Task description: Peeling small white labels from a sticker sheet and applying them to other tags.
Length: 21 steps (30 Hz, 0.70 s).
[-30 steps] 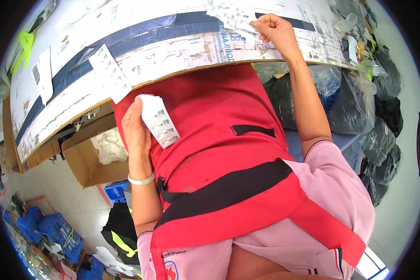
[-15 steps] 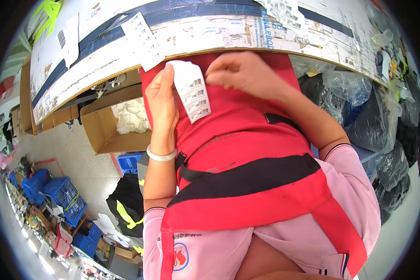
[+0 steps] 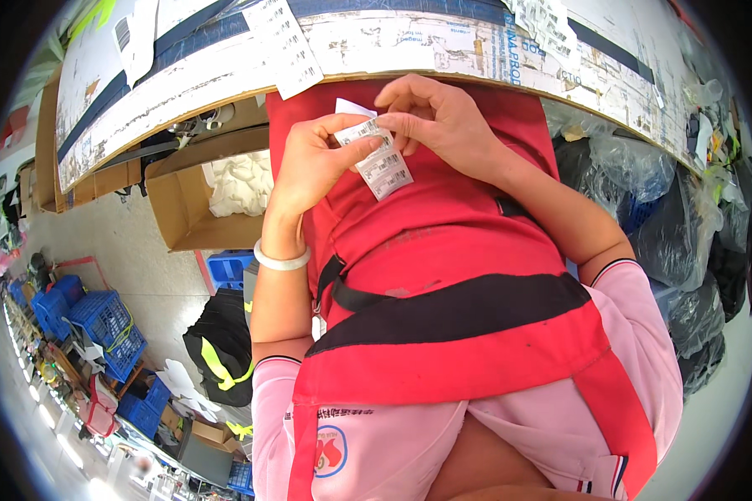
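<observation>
Over the red apron (image 3: 426, 217), a short white strip of printed labels (image 3: 387, 175) is held up between my hands. My left hand (image 3: 313, 163) pinches it between thumb and fingers at its left edge. On the opposite side, my right hand (image 3: 443, 125) has its thumb on the strip's upper right edge, with fingers curled behind it. The strip's upper part bends back, showing a plain white side, and its lower labels hang free. Part of the strip is hidden by my left thumb.
Ahead is a worn, cardboard-covered table (image 3: 351, 58), with a label sheet (image 3: 284, 50) over its edge and a crumpled pile of labels (image 3: 547, 29). An open carton (image 3: 175, 209) holding white items stands below left. Plastic-bagged goods (image 3: 668, 225) crowd the right; blue crates (image 3: 109, 326) stand far left.
My right hand has come in to the strip and taken its edge. My left hand has turned inward and shifted right, and the strip's upper part now folds back.
</observation>
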Tool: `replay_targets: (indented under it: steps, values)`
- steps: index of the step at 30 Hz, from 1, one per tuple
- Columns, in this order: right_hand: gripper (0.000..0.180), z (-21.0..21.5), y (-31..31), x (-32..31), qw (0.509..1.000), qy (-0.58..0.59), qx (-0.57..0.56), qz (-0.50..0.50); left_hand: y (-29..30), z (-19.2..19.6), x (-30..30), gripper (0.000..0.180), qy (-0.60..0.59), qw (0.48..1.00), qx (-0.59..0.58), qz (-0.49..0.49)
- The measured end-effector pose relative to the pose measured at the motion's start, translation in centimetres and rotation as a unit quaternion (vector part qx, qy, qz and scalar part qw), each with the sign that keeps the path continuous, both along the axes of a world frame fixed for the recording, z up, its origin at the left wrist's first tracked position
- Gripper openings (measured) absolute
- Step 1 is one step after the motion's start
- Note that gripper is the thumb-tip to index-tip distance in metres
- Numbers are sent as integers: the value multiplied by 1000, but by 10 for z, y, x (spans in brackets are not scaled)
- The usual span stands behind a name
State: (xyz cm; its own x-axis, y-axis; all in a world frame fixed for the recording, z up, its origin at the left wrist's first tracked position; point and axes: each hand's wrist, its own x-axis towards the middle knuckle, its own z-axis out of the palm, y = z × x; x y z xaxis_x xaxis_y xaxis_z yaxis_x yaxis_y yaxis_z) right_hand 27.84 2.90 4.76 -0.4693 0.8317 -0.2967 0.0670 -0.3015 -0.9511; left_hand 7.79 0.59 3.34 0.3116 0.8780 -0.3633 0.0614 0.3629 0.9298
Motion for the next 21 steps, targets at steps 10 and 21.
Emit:
replay_targets:
  steps: [10, 21]
  values:
    - [9, 5, 26, 13, 975, -131, 178, -15, 4, -40, 4, 34, -128, 991, -37, 21]
    - [21, 4, 80, 30, 978, -202, 60, -9, 4, -47, 4, 47, -145, 981, -99, 83]
